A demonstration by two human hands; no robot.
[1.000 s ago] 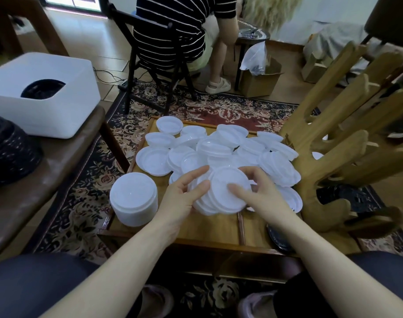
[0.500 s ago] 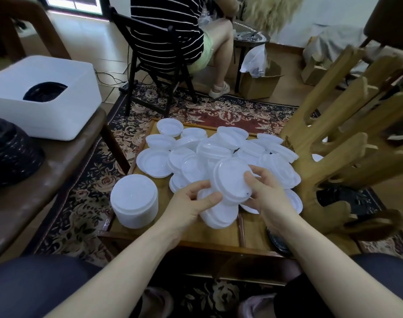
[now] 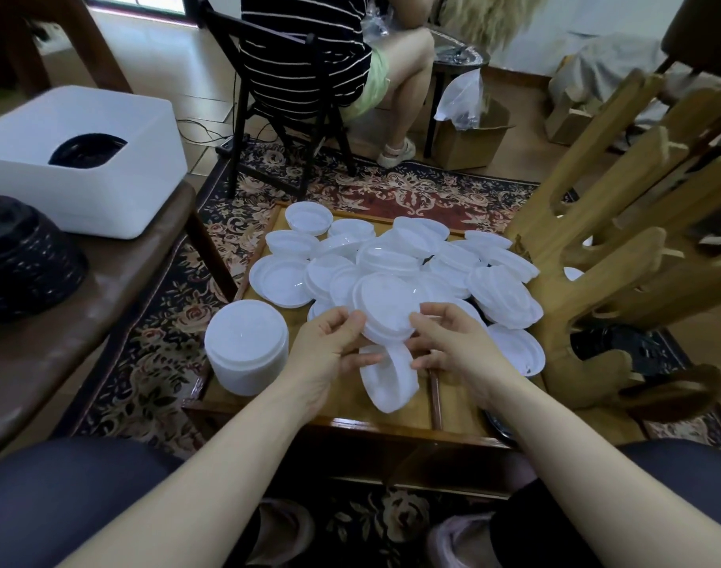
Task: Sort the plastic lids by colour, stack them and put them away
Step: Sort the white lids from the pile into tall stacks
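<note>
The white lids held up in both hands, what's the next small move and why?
Probably carry the held lids, gripped by the left hand and right hand, left onto the neat white stack: many loose lids remain on the table.

Glossy white plastic lids [image 3: 385, 309]; varnished wooden table [image 3: 408, 420].

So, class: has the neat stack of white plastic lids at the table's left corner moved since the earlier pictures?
No. The neat stack of white plastic lids sits at the same corner of the wooden table, just left of the left hand.
</note>
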